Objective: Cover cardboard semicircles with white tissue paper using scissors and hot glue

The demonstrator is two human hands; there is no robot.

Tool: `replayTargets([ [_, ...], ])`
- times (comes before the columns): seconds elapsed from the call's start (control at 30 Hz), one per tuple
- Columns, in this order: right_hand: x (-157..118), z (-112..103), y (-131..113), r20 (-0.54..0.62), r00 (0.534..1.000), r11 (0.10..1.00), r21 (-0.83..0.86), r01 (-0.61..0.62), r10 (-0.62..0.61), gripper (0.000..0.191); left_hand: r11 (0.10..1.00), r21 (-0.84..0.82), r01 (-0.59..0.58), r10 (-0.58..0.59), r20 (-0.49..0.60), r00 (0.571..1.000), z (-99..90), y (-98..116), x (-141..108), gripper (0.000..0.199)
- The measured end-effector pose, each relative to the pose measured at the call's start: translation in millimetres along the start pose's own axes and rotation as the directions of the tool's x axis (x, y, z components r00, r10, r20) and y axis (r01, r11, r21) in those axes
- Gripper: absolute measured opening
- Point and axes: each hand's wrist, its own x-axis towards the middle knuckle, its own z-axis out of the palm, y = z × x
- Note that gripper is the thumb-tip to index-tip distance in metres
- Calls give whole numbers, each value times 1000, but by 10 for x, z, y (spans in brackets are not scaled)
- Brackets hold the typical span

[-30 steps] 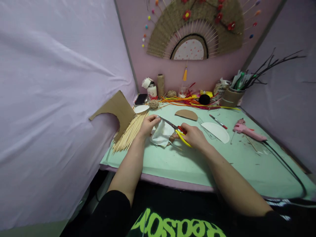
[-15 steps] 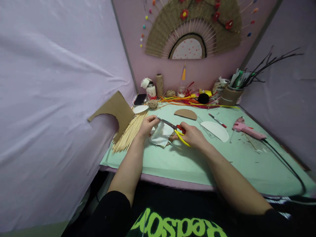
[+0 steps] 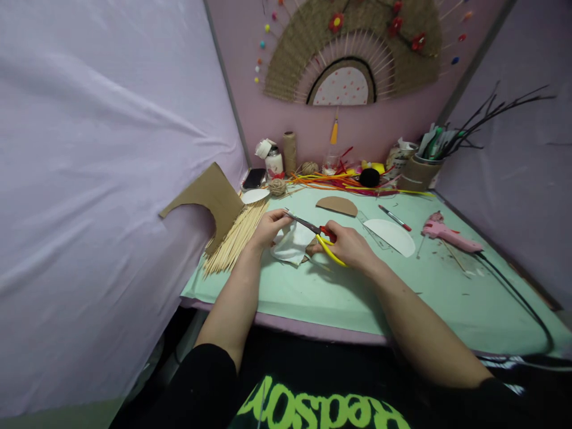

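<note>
Fingers of left hand (image 3: pixel 268 228) pinch white cloth (image 3: pixel 292 243), likely steadying edge for scissors (image 3: pixel 308 224) gripped in right hand (image 3: pixel 351 245).

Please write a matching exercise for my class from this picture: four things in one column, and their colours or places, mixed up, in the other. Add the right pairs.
Column one
1. Scissors
2. White cloth
3. Glue gun
4. Wooden sticks

Column two
A. Pink, lying toward the right side of the table
B. Part yellow and part red, in the right hand
C. In a pile beyond the left forearm
D. Pinched in the left hand

Right pairs: 1-B, 2-D, 3-A, 4-C
</note>
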Motion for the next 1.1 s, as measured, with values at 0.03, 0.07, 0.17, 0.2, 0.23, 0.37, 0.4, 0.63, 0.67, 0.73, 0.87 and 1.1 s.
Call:
replayTargets([
  [0.03, 1, 2, 0, -5, 1000, 1000, -1, -2, 2, 35, 1000, -5, 3, -3, 3, 1000, -1, -2, 1, 22],
  [0.07, 1, 3, 0, -9, 1000, 1000, -4, -2, 2, 35, 1000, -8, 8, -8, 5, 1000, -1, -2, 1, 23],
  [0.17, 0, 2, -2, -15, 1000, 1000, -15, -10, 10, 36, 1000, -4, 12, -12, 4, 1000, 0, 8, -2, 24],
  [0.2, -1, 0, -5, -17, 1000, 1000, -18, -13, 13, 37, 1000, 0, 11, -11, 3, 1000, 0, 13, -3, 24],
  [0.23, -2, -2, -8, -18, 1000, 1000, -19, -15, 15, 37, 1000, 2, 8, -8, 4, 1000, -1, 17, -4, 24],
  [0.37, -7, -7, -20, -28, 999, 1000, -20, -21, 20, 35, 1000, -18, -2, 3, 18, 1000, -3, 24, -5, 22],
  [0.4, -9, -7, -20, -26, 999, 1000, -19, -21, 21, 35, 1000, -26, -2, 3, 20, 1000, -2, 25, -5, 22],
  [0.63, 4, 7, 20, 42, 999, 999, 33, 22, -24, 35, 999, -30, 19, -19, -21, 1000, 34, 61, -11, 21],
  [0.67, 6, 10, 25, 48, 998, 999, 40, 33, -35, 36, 999, -32, 20, -20, -22, 1000, 38, 67, -12, 21],
  [0.73, 7, 13, 27, 55, 998, 998, 44, 40, -42, 36, 999, -31, 15, -15, -23, 1000, 43, 76, -14, 21],
  [0.87, -3, -1, 11, 59, 998, 999, 29, 19, -21, 36, 1000, -5, 12, -12, -7, 1000, 41, 93, -21, 22],
  [1.1, -10, -15, -19, 30, 1000, 1000, 4, 1, -2, 37, 1000, -3, 19, -19, 5, 1000, 27, 79, -21, 24],
])
